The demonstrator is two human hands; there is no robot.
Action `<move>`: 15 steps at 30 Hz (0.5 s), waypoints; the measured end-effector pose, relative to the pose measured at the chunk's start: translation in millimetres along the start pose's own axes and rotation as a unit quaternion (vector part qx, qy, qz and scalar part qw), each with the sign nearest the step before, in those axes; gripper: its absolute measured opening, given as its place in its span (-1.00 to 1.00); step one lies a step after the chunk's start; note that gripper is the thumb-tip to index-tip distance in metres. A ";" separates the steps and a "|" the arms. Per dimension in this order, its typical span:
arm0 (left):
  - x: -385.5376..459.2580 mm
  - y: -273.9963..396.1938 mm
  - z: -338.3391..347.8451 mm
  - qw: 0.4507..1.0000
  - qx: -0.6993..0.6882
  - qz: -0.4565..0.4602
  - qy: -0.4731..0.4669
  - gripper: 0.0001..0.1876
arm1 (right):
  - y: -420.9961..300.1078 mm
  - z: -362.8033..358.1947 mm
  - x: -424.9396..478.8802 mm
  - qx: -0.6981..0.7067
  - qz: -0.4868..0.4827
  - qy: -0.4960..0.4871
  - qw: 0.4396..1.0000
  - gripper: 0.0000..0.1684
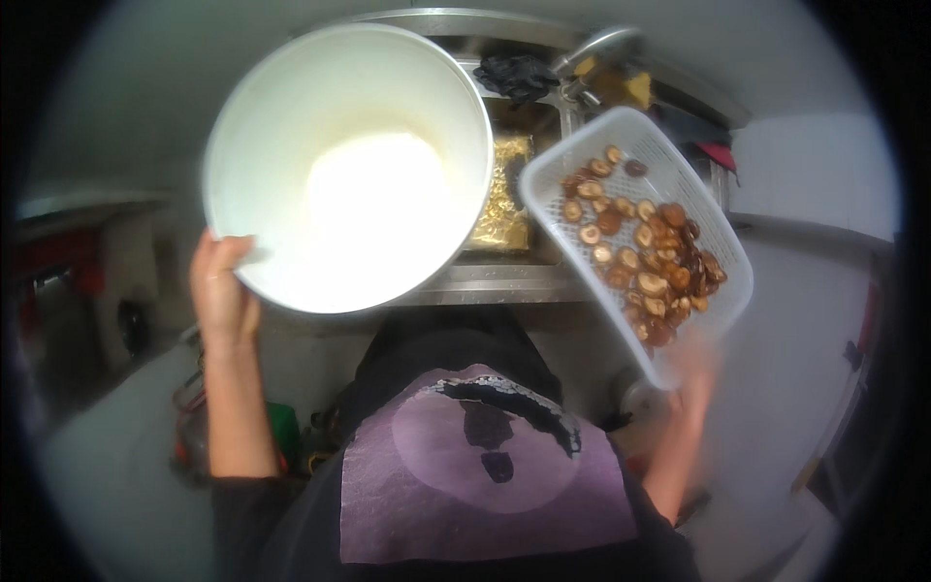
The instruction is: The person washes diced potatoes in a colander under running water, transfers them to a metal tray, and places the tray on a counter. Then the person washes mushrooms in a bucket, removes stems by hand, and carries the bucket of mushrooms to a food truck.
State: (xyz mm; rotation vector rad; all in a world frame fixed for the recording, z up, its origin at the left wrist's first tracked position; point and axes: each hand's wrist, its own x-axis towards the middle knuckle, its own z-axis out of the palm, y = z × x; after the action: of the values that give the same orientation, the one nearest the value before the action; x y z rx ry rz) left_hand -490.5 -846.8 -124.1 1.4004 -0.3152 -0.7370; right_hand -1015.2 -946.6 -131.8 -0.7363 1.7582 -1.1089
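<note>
My left hand (224, 287) grips the near-left rim of a large white bowl (291, 109), its thumb over the edge. The bowl tips its mouth up towards me, and a bright glare covers much of the inside. On the right, my right hand (691, 364), blurred, holds the near end of a white plastic basket (633, 131) with perforated walls. Wet brown mushrooms (654, 276), probably shiitake, lie in it, heaped mostly towards the near right. Both vessels are held above a steel sink (509, 280), with a gap between their rims.
Inside the sink basin, a gold-coloured piece (505, 225) shows between bowl and basket. A crumpled black plastic bag (516, 76) lies at the back rim. The metal faucet (600, 47) rises behind the basket. A green object (284, 429) stands low at left.
</note>
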 end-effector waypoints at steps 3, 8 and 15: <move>4.9 -24.3 53.9 0.998 0.049 0.026 -0.042 -0.53 | 4.4 -7.3 -2.9 0.031 0.001 0.065 0.997 -0.29; 49.2 -42.2 89.1 0.995 0.059 -0.031 -0.080 -0.51 | 8.3 -33.8 0.6 0.051 0.013 0.092 0.994 -0.75; 62.3 -121.5 103.7 0.990 -0.031 -0.131 -0.046 -0.37 | 3.5 -15.8 -3.7 0.086 0.065 0.110 0.988 -0.71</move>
State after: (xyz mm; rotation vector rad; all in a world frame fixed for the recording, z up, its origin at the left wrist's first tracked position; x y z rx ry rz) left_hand -541.4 -966.1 -236.3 1.3647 -0.1796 -1.0202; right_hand -1028.2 -936.2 -130.6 -0.3996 1.8371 -1.2721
